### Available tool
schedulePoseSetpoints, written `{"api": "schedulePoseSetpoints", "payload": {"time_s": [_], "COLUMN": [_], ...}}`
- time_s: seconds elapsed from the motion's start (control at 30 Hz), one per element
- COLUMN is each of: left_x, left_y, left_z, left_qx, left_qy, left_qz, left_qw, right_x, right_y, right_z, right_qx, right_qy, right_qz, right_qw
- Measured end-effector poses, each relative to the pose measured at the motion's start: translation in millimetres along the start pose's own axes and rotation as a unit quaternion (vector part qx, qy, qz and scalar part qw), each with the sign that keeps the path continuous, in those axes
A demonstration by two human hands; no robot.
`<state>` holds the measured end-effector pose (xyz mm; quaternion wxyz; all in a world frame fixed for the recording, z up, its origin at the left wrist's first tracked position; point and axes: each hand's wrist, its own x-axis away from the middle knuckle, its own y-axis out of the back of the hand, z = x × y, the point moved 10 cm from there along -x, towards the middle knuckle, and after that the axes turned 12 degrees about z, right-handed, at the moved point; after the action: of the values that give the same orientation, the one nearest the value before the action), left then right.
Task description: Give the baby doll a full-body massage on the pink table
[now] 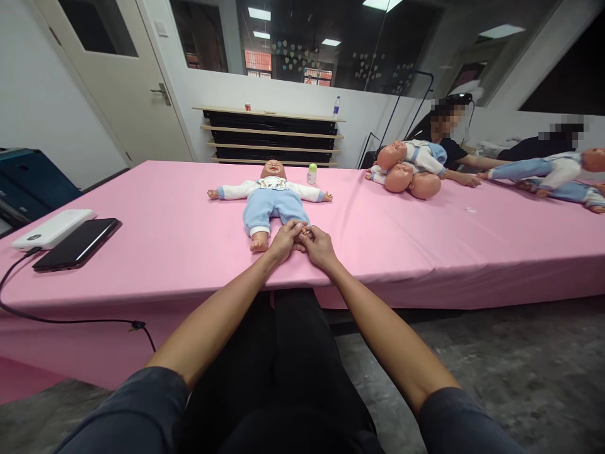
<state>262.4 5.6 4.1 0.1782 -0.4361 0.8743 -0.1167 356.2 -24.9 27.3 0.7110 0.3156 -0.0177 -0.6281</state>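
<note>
A baby doll (274, 200) in a white top and light blue trousers lies on its back, arms spread, its head away from me. My left hand (288, 242) and my right hand (320, 244) are together at the doll's foot on the right side, with fingers closed around it. Only a little of that foot shows between my fingers. The doll's other foot (259, 241) is bare and untouched. Beyond the doll's arm on the right stands a small white bottle (312, 174) with a yellow-green cap.
A pink cloth (179, 246) covers the table. At left lie a white power bank (53, 228) and a black phone (78, 244) with a cable. Several dolls (411, 167) are piled at right, near a co-worker (442, 132). Behind the table is a low shelf (271, 135).
</note>
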Motion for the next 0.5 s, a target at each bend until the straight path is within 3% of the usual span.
{"api": "schedulePoseSetpoints", "payload": {"time_s": [0.33,0.5], "left_x": [2,-1], "left_y": [-5.1,3.1], "left_z": [-4,-5], "left_qx": [-0.001,-0.013], "left_qy": [0.01,-0.025], "left_qz": [0.001,-0.025], "left_qw": [1.0,0.999], "right_x": [1,1], "right_y": [3,1], "right_z": [11,11], "right_qx": [0.019,0.068], "right_qy": [0.019,0.011], "right_qz": [-0.001,0.003], "right_qw": [1.0,0.998]}}
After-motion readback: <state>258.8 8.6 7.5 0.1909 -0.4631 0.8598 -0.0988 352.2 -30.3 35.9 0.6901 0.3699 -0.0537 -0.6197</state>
